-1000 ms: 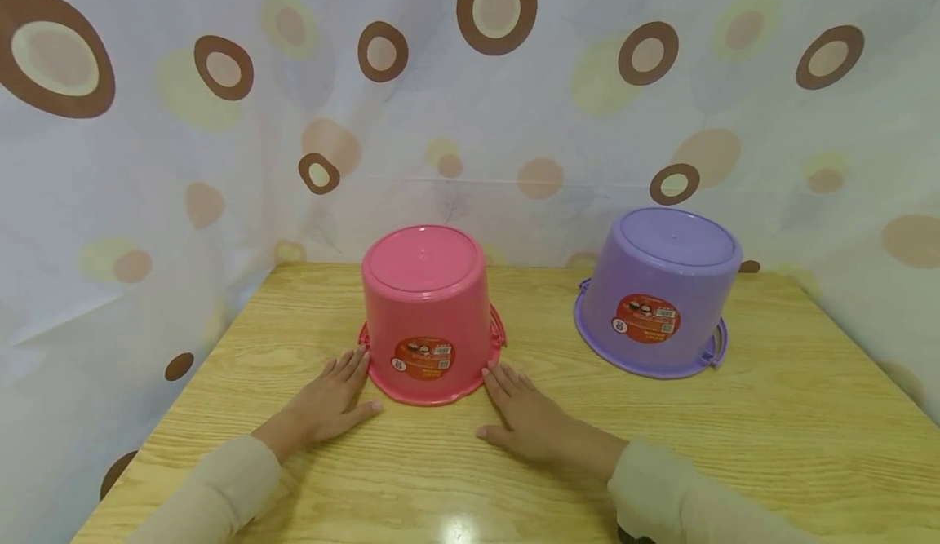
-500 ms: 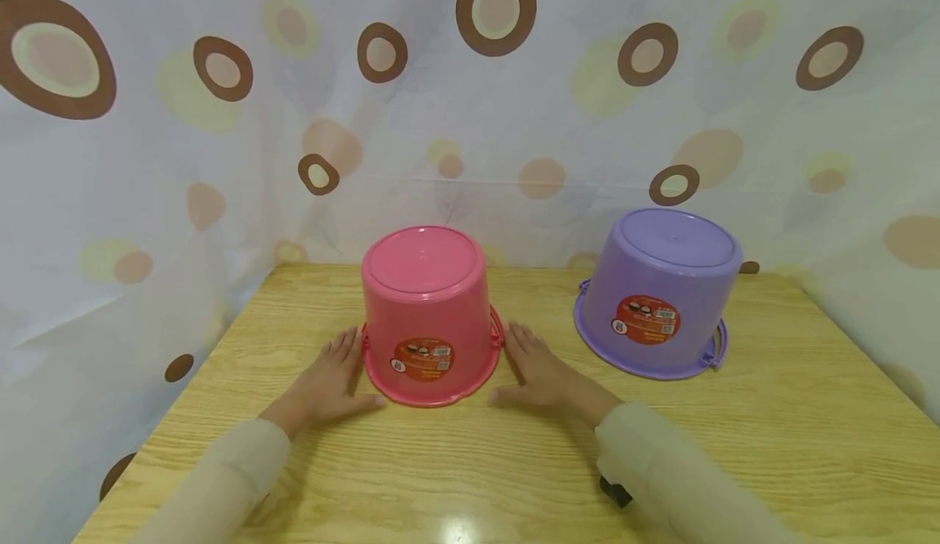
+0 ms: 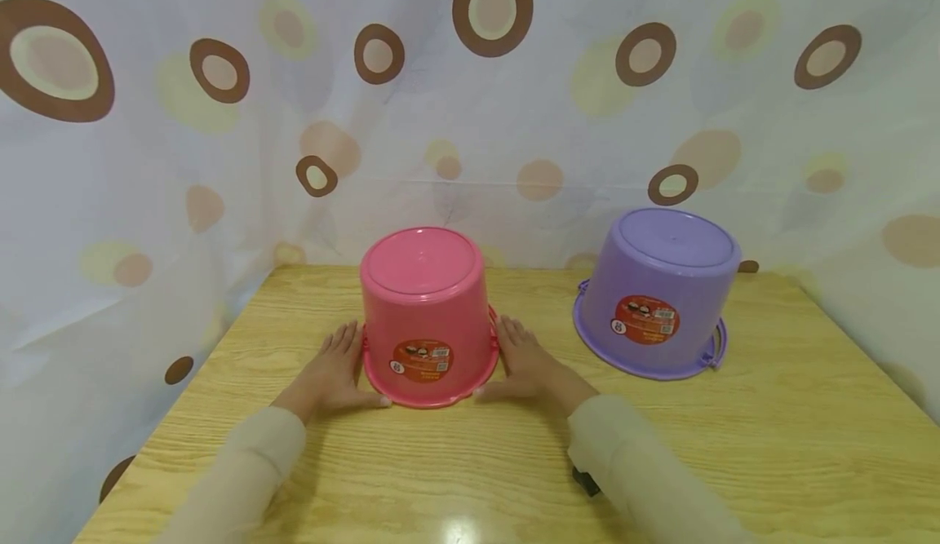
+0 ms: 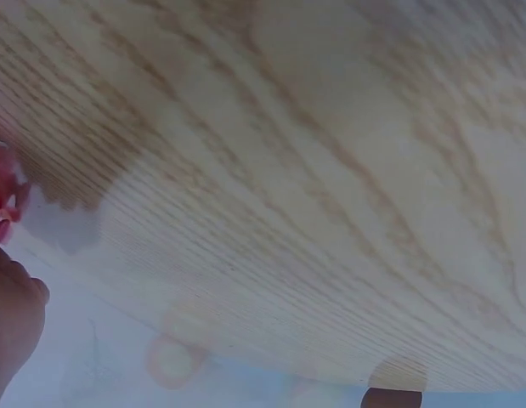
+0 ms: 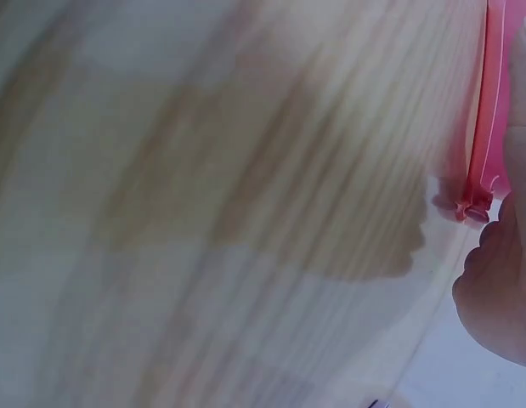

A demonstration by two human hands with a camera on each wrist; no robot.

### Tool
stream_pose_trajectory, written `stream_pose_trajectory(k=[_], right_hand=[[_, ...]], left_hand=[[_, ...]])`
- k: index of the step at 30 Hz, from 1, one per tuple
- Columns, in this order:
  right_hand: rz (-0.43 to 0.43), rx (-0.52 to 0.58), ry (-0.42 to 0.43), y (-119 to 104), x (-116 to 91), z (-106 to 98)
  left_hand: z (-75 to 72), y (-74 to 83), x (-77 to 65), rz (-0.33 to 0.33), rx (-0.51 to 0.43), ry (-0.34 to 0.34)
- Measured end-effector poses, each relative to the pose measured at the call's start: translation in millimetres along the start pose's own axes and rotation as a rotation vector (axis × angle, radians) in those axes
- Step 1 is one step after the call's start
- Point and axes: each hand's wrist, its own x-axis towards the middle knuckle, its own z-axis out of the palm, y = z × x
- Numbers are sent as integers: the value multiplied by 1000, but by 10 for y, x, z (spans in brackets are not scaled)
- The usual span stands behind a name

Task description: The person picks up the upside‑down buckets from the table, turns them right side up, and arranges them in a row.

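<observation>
bracing the pink plastic bucket (image 3: 424, 311) from both sides looks to be the step in hand: it sits upside down on the wood-grain table (image 3: 411, 475), base up, its round red label (image 3: 422, 361) facing me. my left hand (image 3: 334, 374) lies along one side and my right hand (image 3: 530, 371) along the other, fingers straight, thumbs spread toward the near rim. i'm not curled round anything; my hands stand apart with the bucket between them. how firmly i press, i cannot tell; the wrist views catch only slivers of its edge. the next move, i judge, calls for even pressure from both sides, low down near the rim, so it doesn't skid or tip. the purple plastic bucket (image 3: 664, 279), also inverted, stands well apart to the right, untouched.
</observation>
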Motion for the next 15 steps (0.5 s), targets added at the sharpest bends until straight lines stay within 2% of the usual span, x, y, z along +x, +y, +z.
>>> stream_pose_trajectory(k=[10,15], right_hand=[[9,-21,35,-46,22,23],[38,-38,24,-60,50,19]], left_hand=[[3,7,23,-13,-18,-16],[-12,21,33,-9,-14,-13]])
